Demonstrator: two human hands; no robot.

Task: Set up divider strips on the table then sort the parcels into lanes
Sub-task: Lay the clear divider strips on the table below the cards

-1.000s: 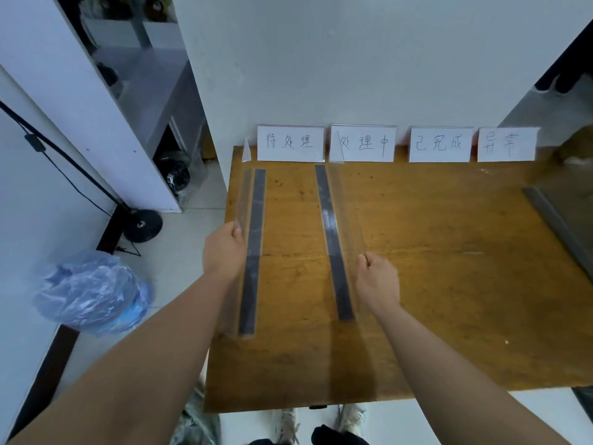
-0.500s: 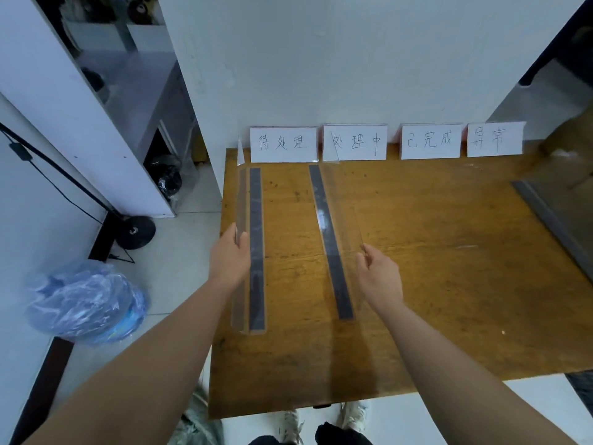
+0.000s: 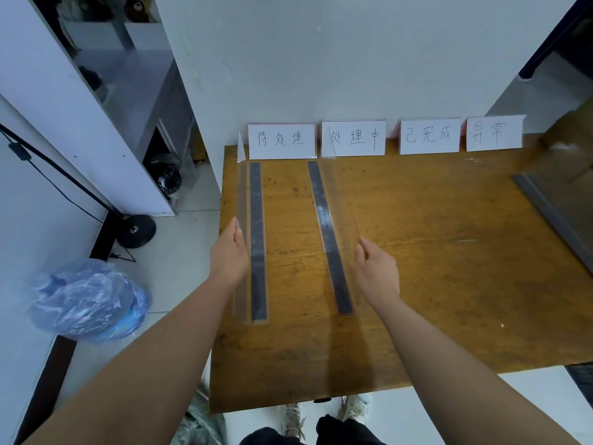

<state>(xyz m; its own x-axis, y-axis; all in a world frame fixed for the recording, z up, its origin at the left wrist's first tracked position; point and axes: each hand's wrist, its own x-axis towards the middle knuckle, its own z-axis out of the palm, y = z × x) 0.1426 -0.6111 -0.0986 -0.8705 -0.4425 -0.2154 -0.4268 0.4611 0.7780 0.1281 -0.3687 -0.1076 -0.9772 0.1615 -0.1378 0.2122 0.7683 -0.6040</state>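
Note:
Two clear acrylic divider strips with dark bases stand lengthwise on the wooden table. The left divider strip runs along the table's left edge; my left hand pinches the top edge of its clear wall near the middle. The second divider strip lies one lane to the right, slightly slanted; my right hand pinches the top edge of its clear wall. Four white label cards with handwritten characters stand along the table's back edge. No parcels are in view.
Another clear sheet with a grey base stands at the table's right edge. A blue plastic bag lies on the floor to the left, near a black lamp base and a white cabinet. My feet show below the table's front edge.
The left divider strip has shifted a little to the right onto the table and stands more upright. My right hand has loosened to a fingertip pinch on the second strip.

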